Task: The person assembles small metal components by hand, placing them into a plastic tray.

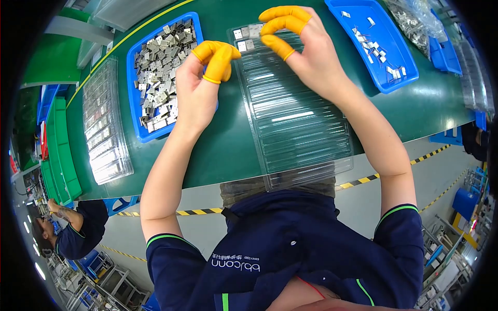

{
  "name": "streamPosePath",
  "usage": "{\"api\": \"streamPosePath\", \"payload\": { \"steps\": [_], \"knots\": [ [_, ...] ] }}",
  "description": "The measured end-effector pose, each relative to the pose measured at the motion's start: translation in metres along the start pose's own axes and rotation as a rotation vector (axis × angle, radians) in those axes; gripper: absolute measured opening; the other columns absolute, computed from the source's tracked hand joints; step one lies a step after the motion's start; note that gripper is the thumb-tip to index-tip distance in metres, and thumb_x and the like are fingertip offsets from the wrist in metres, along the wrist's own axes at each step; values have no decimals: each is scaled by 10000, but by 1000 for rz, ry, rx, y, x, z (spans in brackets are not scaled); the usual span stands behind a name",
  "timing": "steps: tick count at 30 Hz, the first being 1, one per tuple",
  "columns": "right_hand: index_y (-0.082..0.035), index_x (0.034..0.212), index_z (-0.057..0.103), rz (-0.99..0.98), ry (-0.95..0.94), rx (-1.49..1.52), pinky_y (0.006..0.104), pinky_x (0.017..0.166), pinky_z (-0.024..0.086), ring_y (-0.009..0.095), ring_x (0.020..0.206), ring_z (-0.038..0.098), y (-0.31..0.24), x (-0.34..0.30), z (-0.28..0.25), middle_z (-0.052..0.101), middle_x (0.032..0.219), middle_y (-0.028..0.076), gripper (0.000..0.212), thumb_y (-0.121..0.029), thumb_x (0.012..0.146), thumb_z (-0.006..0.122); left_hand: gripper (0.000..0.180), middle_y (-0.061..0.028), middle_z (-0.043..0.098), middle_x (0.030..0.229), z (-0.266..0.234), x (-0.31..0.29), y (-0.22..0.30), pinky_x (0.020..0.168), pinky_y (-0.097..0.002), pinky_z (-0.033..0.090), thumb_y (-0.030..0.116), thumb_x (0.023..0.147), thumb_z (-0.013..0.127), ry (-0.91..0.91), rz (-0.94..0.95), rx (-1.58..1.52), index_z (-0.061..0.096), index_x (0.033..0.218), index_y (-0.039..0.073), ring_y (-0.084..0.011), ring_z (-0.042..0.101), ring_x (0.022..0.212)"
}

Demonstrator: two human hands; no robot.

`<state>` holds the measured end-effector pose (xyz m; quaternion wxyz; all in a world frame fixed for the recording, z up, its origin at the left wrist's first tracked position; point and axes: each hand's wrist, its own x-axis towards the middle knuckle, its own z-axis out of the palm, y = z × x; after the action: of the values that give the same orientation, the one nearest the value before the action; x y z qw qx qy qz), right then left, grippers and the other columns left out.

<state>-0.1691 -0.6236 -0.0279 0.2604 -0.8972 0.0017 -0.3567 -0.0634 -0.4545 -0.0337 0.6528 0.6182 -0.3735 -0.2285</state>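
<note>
My left hand (199,88), with yellow finger cots on its fingertips, is closed in a pinch at the left edge of a clear plastic tray (285,122). Whatever it may hold is hidden by the fingers. Over the tray's far end is my right hand (316,54), also in yellow cots, its thumb and fingers apart. A few small silvery metal pieces (246,45) sit in the far slots, right by its fingertips. Left of my left hand, a blue bin (133,98) holds a heap of similar square metal pieces.
A blue tray (397,49) with small white wired parts lies at the right, beside bagged parts (410,23). At the left stand a filled clear tray (106,124) and a green bin (62,155). The clear tray overhangs the near table edge. Another person (78,230) is at far left.
</note>
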Motion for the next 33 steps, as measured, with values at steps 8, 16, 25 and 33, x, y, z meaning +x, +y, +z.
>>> {"api": "streamPosePath", "payload": {
  "steps": [8, 16, 25, 33],
  "knots": [
    [-62, 986, 630, 64, -167, -335, 377, 1024, 316, 254, 1199, 420, 25, -12, 8, 582, 1126, 80, 199, -78, 788, 638, 174, -24, 620, 731, 4, 0, 4, 605, -218, 411, 125, 823, 613, 136, -61, 421, 660, 938, 2, -77, 497, 638],
    [-93, 993, 659, -34, -144, -339, 362, 1001, 346, 235, 1154, 476, 27, -10, 7, 601, 1130, 58, 198, -112, 797, 637, 162, -59, 638, 756, 2, 1, 0, 625, -240, 433, 105, 793, 639, 170, -7, 498, 668, 923, 12, -118, 544, 657],
    [-99, 1225, 541, 455, -80, -630, 365, 902, 429, 312, 1089, 537, 122, -23, -93, 568, 1180, 168, 358, -160, 872, 548, 236, -114, 617, 1033, -57, 40, -5, 893, -356, 405, 123, 770, 627, 391, 227, 891, 667, 998, 78, -272, 536, 996],
    [-124, 1247, 526, 534, -140, -414, 343, 857, 456, 277, 1041, 568, 122, -22, -76, 581, 1142, 187, 411, -70, 842, 565, 327, -190, 597, 995, -69, 37, -16, 891, -386, 409, 155, 783, 625, 225, 45, 1149, 616, 1087, 34, -320, 530, 983]
  ]
}}
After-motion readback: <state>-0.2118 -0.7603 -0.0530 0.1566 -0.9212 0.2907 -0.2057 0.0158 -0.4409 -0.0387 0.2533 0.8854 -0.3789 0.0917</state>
